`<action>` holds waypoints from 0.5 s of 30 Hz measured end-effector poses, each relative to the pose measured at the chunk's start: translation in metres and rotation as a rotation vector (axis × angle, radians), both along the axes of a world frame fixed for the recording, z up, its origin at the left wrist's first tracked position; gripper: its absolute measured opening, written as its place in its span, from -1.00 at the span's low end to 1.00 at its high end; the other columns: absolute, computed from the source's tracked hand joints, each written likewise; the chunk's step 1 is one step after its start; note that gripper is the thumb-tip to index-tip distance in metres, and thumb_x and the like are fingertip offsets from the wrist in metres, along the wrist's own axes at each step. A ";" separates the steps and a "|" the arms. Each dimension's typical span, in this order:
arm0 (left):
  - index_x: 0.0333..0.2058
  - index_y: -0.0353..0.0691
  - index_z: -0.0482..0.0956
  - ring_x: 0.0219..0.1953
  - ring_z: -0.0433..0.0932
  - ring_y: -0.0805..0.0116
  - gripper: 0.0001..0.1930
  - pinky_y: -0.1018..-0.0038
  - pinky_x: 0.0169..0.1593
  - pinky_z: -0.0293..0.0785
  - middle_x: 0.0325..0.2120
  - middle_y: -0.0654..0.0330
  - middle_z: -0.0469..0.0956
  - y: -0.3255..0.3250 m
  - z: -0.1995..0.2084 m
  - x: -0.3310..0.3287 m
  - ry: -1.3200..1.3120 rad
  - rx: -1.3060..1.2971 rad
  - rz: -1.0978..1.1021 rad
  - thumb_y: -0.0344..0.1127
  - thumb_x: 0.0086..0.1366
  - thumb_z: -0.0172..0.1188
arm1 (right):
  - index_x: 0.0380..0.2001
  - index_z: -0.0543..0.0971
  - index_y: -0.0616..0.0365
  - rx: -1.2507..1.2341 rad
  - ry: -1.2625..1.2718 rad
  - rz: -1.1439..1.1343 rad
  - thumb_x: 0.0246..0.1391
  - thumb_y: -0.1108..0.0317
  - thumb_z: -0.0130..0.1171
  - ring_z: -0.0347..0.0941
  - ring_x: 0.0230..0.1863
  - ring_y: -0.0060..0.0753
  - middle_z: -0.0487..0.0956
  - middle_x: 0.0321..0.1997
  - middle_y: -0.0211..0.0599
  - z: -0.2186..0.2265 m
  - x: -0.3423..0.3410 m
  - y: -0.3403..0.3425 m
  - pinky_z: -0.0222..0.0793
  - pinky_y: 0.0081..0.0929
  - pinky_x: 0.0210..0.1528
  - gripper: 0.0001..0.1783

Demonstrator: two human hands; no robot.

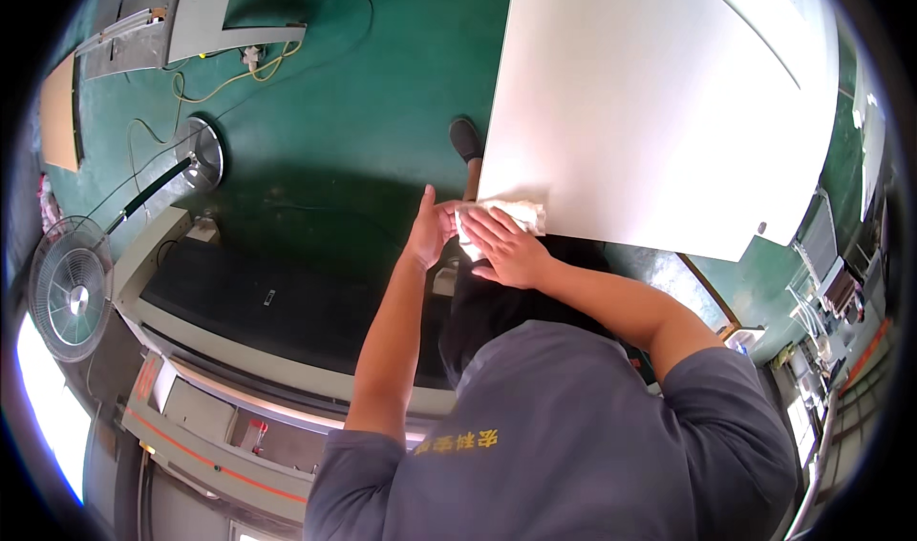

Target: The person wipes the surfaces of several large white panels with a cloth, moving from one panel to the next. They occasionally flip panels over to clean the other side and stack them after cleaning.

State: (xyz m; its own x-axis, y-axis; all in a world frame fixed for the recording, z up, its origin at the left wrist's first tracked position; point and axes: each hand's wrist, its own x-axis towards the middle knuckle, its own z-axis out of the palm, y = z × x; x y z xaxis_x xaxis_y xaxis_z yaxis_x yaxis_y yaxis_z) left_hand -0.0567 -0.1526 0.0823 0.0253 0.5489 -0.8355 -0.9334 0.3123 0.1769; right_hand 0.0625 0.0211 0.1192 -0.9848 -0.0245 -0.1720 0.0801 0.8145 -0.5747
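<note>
A folded white cloth (521, 215) lies at the near left corner of a large white panel (630, 111). My right hand (508, 251) rests on the cloth with its fingers stretched over it, holding it at the panel's edge. Just left of the cloth is my left hand (434, 228), its thumb pointing up and away from the fingers. The fingertips of the left hand reach the cloth's left side and are partly hidden there. I see nothing held in the left hand.
A standing fan (76, 288) is at the left, its round base (201, 154) on the green floor. A long machine with a black top (258, 297) runs along my left side. Cables (181, 92) trail across the floor. A foot in a dark shoe (465, 138) shows beside the panel.
</note>
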 end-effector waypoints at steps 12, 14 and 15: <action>-0.02 -0.40 0.59 -0.03 0.61 0.25 -0.03 0.33 0.19 0.38 -0.15 0.04 0.69 0.008 0.013 -0.003 0.085 -0.103 -0.028 0.37 0.48 -0.67 | 0.42 0.20 0.29 -0.095 -0.032 0.046 0.12 -0.05 0.22 0.01 0.56 -0.10 0.13 0.56 -0.09 0.006 0.035 -0.016 -0.20 -0.07 0.57 -0.06; -0.02 -0.39 0.59 -0.04 0.62 0.27 -0.03 0.34 0.19 0.37 -0.16 0.06 0.70 0.005 0.008 -0.004 0.086 -0.094 -0.094 0.37 0.48 -0.66 | 0.42 0.21 0.28 -0.001 -0.143 0.100 0.09 -0.07 0.25 0.01 0.56 -0.15 0.16 0.54 -0.10 0.011 0.064 0.009 -0.19 -0.13 0.58 -0.04; -0.02 -0.35 0.60 -0.04 0.61 0.29 -0.05 0.35 0.19 0.37 -0.16 0.09 0.69 0.006 0.007 -0.005 0.082 -0.118 -0.119 0.37 0.48 -0.64 | 0.41 0.21 0.28 0.022 -0.173 0.136 0.09 -0.09 0.25 -0.02 0.57 -0.15 0.17 0.54 -0.10 0.015 0.072 0.020 -0.20 -0.17 0.59 -0.03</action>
State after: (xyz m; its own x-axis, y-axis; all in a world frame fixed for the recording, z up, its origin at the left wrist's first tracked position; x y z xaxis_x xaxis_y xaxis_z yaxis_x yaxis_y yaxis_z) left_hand -0.0618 -0.1466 0.0891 0.0135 0.4438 -0.8960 -0.8727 0.4426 0.2061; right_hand 0.1340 0.0412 0.1346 -0.9286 -0.1493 -0.3396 0.0646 0.8364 -0.5443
